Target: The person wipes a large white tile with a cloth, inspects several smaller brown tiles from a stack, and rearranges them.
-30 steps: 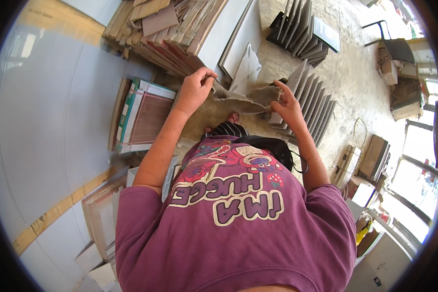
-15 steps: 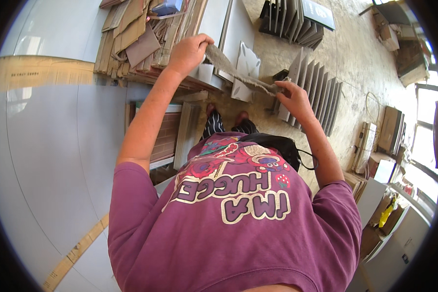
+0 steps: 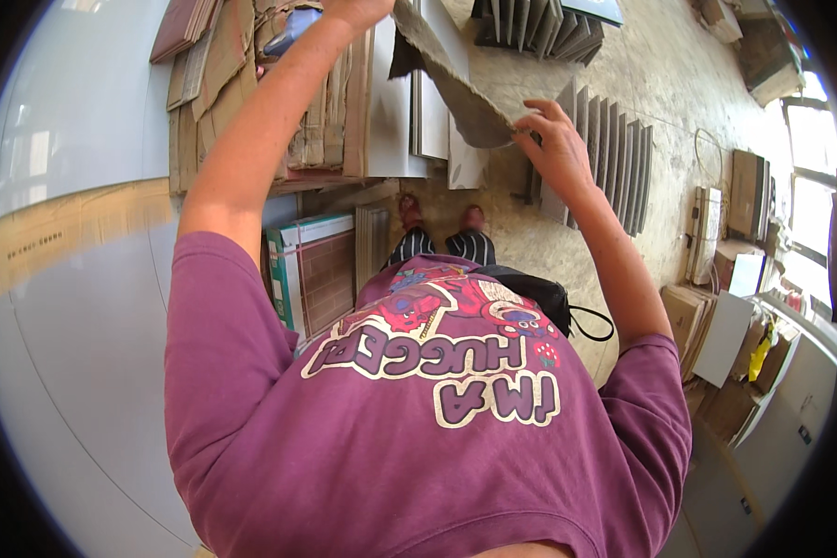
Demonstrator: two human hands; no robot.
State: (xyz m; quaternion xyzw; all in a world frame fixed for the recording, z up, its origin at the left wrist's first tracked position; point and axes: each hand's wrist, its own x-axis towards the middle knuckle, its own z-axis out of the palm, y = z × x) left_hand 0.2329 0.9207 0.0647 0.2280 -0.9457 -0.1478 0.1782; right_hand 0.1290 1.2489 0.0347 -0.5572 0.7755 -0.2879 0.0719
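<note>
A grey, worn cloth (image 3: 451, 88) hangs slantwise between my two hands, its lower edge curling near the right end. My left hand (image 3: 361, 9), partly cut off by the upper edge of the picture, is closed on the cloth's upper end. Lower and to the right, my right hand (image 3: 556, 147) pinches the other end at its fingertips, with the remaining fingers loosely bent. Behind the cloth stand upright pale panels (image 3: 428, 112), one with a leaf-like pattern showing at its lower part.
Stacked cardboard (image 3: 330, 116) leans at the upper left beside large glossy grey slabs (image 3: 93, 260). Grey tiles stand in a row in a rack (image 3: 614, 158) at the right, and another rack (image 3: 539, 28) is farther off. A boxed brick-patterned tile pack (image 3: 321, 270) stands near my legs.
My left hand has risen toward the upper edge, and my right hand has moved slightly up. The cloth, thin and twisted before, now hangs wider and more spread out.
</note>
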